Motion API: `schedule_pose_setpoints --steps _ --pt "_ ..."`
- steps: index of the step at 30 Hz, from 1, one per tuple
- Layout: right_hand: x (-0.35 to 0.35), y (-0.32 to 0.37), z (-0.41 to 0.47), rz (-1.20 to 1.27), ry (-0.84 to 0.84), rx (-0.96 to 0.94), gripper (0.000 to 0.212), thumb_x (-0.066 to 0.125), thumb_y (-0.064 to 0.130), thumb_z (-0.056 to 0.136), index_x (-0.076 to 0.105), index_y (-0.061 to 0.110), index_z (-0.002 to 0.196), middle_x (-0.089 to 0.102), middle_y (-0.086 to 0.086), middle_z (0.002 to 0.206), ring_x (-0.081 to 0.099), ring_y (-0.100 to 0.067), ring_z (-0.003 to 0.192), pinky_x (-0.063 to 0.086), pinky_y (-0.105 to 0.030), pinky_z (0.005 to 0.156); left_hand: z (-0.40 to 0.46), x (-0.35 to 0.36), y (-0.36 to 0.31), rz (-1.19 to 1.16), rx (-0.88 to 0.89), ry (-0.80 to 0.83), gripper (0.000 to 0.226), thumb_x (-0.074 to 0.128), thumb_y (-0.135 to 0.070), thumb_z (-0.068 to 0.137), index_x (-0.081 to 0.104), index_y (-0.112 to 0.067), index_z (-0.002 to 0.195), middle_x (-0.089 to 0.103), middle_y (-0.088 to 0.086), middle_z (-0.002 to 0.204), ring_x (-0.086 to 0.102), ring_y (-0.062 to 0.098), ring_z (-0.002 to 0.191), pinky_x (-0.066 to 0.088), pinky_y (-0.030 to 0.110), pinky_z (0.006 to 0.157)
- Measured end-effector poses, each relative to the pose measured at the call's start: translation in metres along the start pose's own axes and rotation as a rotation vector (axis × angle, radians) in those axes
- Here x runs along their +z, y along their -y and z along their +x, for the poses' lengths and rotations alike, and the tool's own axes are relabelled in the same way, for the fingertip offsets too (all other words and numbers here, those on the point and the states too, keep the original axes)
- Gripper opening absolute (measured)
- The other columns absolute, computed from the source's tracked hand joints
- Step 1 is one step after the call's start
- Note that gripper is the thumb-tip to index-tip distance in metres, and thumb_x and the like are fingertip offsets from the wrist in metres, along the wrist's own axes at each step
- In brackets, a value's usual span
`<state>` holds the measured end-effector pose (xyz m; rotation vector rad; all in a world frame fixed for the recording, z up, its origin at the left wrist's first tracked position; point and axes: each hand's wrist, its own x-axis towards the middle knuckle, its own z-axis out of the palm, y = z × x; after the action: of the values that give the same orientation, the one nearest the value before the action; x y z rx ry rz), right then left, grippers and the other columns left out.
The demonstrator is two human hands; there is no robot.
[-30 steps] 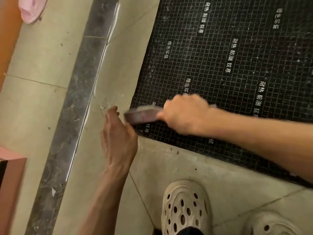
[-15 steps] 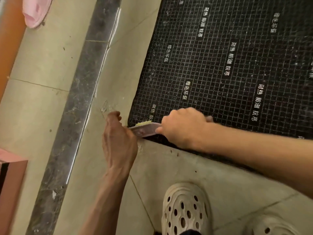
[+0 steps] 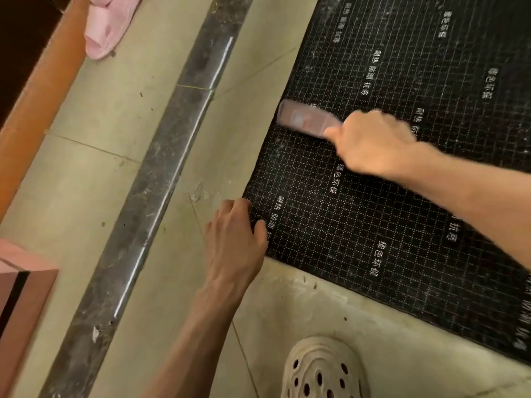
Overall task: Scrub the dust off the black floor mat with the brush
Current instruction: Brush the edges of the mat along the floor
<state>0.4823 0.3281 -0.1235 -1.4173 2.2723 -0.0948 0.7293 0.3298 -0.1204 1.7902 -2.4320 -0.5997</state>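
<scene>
My right hand (image 3: 373,142) has its grip closed round the handle of the brush (image 3: 304,118), fingers curled over it and the forefinger reaching forward along the handle. The brush is blurred; its head lies over the mat (image 3: 402,196) near the mat's left edge, pointing away from my hand toward that edge. I cannot tell whether the bristles are touching the surface.

My left hand (image 3: 234,242) rests at the mat's near left corner. Its fingers are bent over the edge and the thumb lies on top of the mat, so the grip pinches that corner between them.

The mat is black, printed with a fine white grid and short lines of white characters, and it lies flat on the floor (image 3: 120,173) of pale tiles. Pale dust and scuffs show along its left and near edges, and small specks lie on the tile beside the near edge.

A dark stone strip (image 3: 161,179) runs through the floor to the left of the mat. A pink slipper (image 3: 106,27) lies beyond it at the top. A perforated cream shoe (image 3: 321,372) sits at the bottom of the view, near my left forearm.
</scene>
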Motion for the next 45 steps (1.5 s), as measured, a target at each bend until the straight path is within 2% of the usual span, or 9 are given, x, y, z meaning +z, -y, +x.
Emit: schedule_pose_setpoints --steps 6,12,15,18,23,27,35,40,45 --pt "0.026 0.026 -0.038 -0.058 0.159 -0.195 0.048 0.034 0.052 0.103 0.05 0.02 0.071 0.059 0.002 0.064 0.056 -0.01 0.046 0.042 -0.026 0.04 0.009 0.005 -0.007 0.061 0.037 0.038 0.03 0.057 -0.03 0.092 0.061 -0.015 0.118 0.059 0.0 0.113 0.059 0.019 0.093 0.049 0.047 0.091" --pt "-0.04 -0.031 0.028 -0.103 -0.008 0.053 0.03 0.045 0.027 0.105 0.05 0.01 0.081 0.059 -0.009 0.073 0.055 -0.018 0.05 0.04 -0.027 0.037 0.019 0.007 -0.009 0.072 0.067 0.045 0.036 0.058 -0.032 0.093 0.06 -0.014 0.124 0.059 0.002 0.119 0.06 0.018 0.1 0.05 0.047 0.096" --pt "-0.026 -0.011 0.017 -0.03 0.141 0.024 0.018 0.049 0.017 0.102 0.056 0.003 0.094 0.061 -0.007 0.074 0.054 -0.013 0.045 0.037 -0.018 0.032 0.027 0.007 -0.014 0.065 0.079 0.043 0.037 0.058 -0.032 0.093 0.06 -0.014 0.125 0.059 0.002 0.12 0.059 0.018 0.1 0.05 0.048 0.095" --pt "0.007 0.018 -0.015 0.015 0.309 -0.109 0.038 0.045 0.036 0.105 0.045 0.019 0.071 0.061 -0.001 0.069 0.054 -0.01 0.043 0.041 -0.02 0.035 0.036 0.01 -0.02 0.066 0.092 0.062 0.032 0.057 -0.033 0.093 0.061 -0.015 0.119 0.059 0.001 0.116 0.058 0.017 0.095 0.051 0.047 0.091" --pt "-0.031 -0.011 0.048 -0.085 0.129 -0.059 0.041 0.043 0.026 0.107 0.038 0.025 0.066 0.057 -0.004 0.071 0.051 -0.016 0.044 0.042 -0.022 0.036 0.055 0.012 -0.028 0.11 0.139 0.045 0.031 0.057 -0.03 0.092 0.062 -0.014 0.118 0.06 0.004 0.118 0.057 0.019 0.1 0.046 0.043 0.097" --pt "-0.072 -0.028 0.106 -0.008 0.042 0.13 0.023 0.046 0.027 0.105 0.057 0.007 0.11 0.061 -0.01 0.087 0.053 -0.018 0.06 0.047 -0.029 0.047 0.089 0.018 -0.054 0.106 0.182 0.043 0.039 0.058 -0.034 0.09 0.059 -0.014 0.123 0.059 0.005 0.124 0.054 0.019 0.109 0.039 0.043 0.103" --pt "-0.035 -0.007 0.064 -0.009 0.324 -0.049 0.045 0.037 0.048 0.104 0.046 0.017 0.072 0.052 -0.001 0.066 0.046 -0.013 0.045 0.038 -0.022 0.037 0.133 0.024 -0.071 0.185 0.214 0.043 0.053 0.07 -0.052 0.082 0.056 -0.019 0.122 0.053 0.001 0.123 0.051 0.019 0.112 0.034 0.045 0.108" --pt "-0.077 -0.025 0.143 -0.012 0.071 0.056 0.023 0.048 0.028 0.105 0.045 0.01 0.091 0.055 -0.004 0.076 0.053 -0.015 0.056 0.036 -0.026 0.039 0.149 0.021 -0.073 0.238 0.203 0.095 0.068 0.068 -0.066 0.076 0.056 -0.021 0.125 0.053 -0.001 0.123 0.049 0.018 0.114 0.029 0.046 0.11" --pt "-0.045 -0.021 0.112 0.063 0.245 -0.034 0.017 0.049 0.023 0.104 0.052 0.011 0.092 0.059 -0.003 0.074 0.056 -0.011 0.048 0.038 -0.015 0.032 0.153 0.021 -0.075 0.24 0.229 0.128 0.076 0.068 -0.066 0.076 0.048 -0.023 0.136 0.048 -0.003 0.135 0.047 0.015 0.121 0.027 0.046 0.113"
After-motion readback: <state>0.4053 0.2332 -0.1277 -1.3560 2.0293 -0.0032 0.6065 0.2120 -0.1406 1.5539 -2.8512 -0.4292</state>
